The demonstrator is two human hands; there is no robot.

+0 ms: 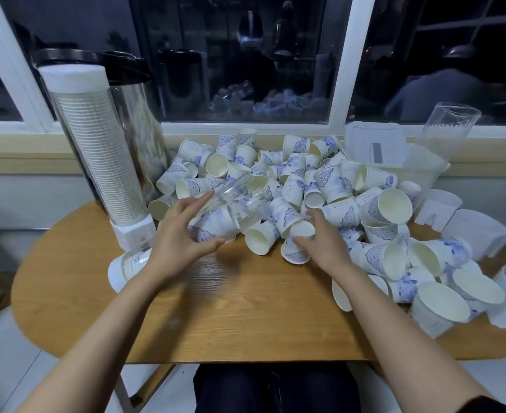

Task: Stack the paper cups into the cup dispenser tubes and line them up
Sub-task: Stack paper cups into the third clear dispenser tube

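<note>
Paper cups: look light, crushable, so hold by the sides | clear tube: stiff, probably slick | left hand clasps tube | right hand pinches cup

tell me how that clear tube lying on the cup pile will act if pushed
The clear tube is round and lies sideways on loose paper cups, so it would probably roll. Smooth, thin plastic: likely light and slippery.

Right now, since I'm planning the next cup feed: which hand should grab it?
The right hand: its grip is round a loose cup; the left hand holds the clear tube.
</note>
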